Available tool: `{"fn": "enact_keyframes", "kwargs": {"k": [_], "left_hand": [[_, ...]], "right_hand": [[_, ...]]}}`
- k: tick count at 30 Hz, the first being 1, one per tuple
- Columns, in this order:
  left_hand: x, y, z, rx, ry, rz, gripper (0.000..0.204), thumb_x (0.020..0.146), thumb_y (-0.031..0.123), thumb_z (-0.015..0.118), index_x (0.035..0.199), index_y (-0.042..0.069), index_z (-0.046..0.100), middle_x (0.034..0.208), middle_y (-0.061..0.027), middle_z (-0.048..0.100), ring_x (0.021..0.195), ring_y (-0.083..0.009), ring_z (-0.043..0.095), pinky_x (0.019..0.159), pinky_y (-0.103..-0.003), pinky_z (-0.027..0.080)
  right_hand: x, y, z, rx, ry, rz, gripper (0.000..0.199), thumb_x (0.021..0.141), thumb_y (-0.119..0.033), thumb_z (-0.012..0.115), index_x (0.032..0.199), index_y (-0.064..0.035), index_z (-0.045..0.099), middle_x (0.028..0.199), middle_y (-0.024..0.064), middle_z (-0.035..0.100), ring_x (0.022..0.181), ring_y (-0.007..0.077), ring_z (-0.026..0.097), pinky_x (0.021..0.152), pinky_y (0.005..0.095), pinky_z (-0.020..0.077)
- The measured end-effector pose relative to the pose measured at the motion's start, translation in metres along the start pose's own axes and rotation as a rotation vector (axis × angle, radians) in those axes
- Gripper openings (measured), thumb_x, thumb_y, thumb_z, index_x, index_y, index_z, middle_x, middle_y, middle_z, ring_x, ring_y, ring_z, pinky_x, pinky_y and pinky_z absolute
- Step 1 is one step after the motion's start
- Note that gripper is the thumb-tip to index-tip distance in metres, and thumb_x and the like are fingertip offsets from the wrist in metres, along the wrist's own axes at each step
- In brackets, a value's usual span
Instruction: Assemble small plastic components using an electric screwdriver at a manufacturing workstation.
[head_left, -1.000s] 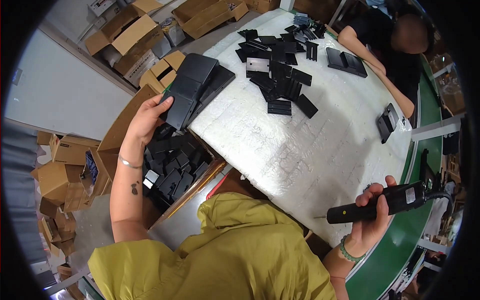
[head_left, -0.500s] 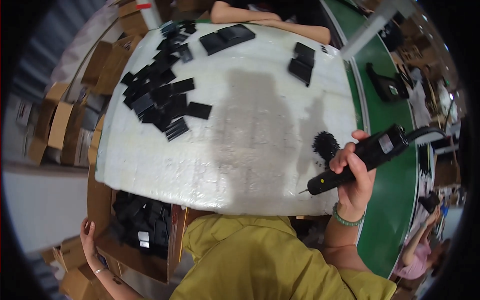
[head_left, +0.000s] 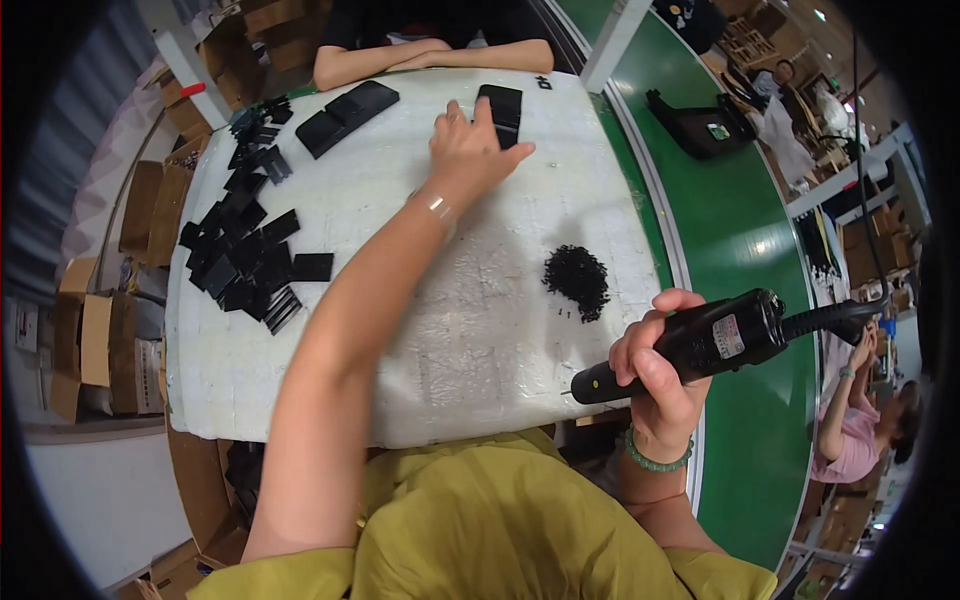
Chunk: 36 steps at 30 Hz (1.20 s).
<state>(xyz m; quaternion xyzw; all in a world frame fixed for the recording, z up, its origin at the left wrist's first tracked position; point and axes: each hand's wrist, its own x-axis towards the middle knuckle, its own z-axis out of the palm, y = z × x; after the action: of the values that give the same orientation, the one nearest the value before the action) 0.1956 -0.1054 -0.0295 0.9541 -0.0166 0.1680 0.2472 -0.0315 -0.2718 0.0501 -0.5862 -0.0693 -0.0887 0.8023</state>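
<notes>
Two hands at a white surface (head_left: 330,380): left hand (head_left: 470,150) reaches flat to a black plate (head_left: 502,105) near the far edge, its grip wide, holding nothing; right hand (head_left: 655,375) wraps a black power tool (head_left: 700,340). Many loose plates (head_left: 245,265) lie unworked at left, likely most work remaining. Bare middle gives room; screw heap (head_left: 577,280) nears the right edge

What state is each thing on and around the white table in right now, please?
Left hand: stretched out, fingers on the black flat piece.
Right hand: gripping the black power tool, off the table.
Small black screws: heaped.
Black plates: scattered, loose.
</notes>
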Motion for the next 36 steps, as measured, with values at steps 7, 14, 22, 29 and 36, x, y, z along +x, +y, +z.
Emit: {"fn": "enact_keyframes", "kwargs": {"k": [7,14,22,29,36], "left_hand": [[0.039,0.013,0.055,0.173,-0.087,-0.149,0.09,0.061,0.047,0.068,0.135,0.008,0.034,0.117,-0.0231,0.047,0.111,-0.0348,0.043,0.087,-0.045,0.041],[0.001,-0.03,0.006,-0.065,0.001,0.182,0.074,0.061,0.035,0.069,0.126,0.007,0.05,0.098,-0.0243,0.053,0.091,-0.0339,0.054,0.083,-0.036,0.045],[-0.157,-0.038,-0.125,-0.2,-0.363,0.426,0.067,0.052,0.011,0.075,0.117,0.008,0.058,0.112,-0.0144,0.043,0.085,-0.0267,0.05,0.078,-0.034,0.045],[-0.194,-0.059,-0.126,-0.287,-0.625,0.514,0.068,0.055,0.025,0.078,0.117,0.007,0.057,0.118,-0.0185,0.042,0.103,-0.0343,0.049,0.089,-0.039,0.042],[-0.155,-0.029,-0.122,-0.265,-0.254,0.604,0.049,0.064,0.027,0.075,0.106,0.008,0.06,0.113,-0.0121,0.052,0.111,-0.0373,0.044,0.095,-0.045,0.035]], "right_hand": [[-0.009,-0.003,-0.026,0.014,0.201,-0.01,0.047,0.072,-0.002,0.064,0.112,0.0022,0.04,0.065,0.006,0.053,0.054,0.013,0.05,0.054,0.0242,0.0419],[0.015,0.009,-0.038,0.15,0.11,-0.21,0.043,0.076,-0.003,0.056,0.116,0.0005,0.039,0.068,0.0045,0.048,0.052,0.0125,0.045,0.056,0.0294,0.0415],[0.048,0.033,-0.034,0.13,0.172,-0.26,0.037,0.075,0.001,0.056,0.11,0.0011,0.044,0.065,0.0044,0.048,0.052,0.0129,0.045,0.054,0.0294,0.0416],[0.057,0.042,-0.028,0.065,0.214,-0.23,0.035,0.074,0.002,0.055,0.108,0.0009,0.045,0.064,0.0049,0.047,0.052,0.0133,0.045,0.055,0.0293,0.0418],[0.042,0.013,-0.016,0.189,0.065,-0.333,0.039,0.078,-0.006,0.049,0.117,-0.0012,0.041,0.063,0.0032,0.042,0.053,0.013,0.042,0.059,0.0321,0.0401]]}}
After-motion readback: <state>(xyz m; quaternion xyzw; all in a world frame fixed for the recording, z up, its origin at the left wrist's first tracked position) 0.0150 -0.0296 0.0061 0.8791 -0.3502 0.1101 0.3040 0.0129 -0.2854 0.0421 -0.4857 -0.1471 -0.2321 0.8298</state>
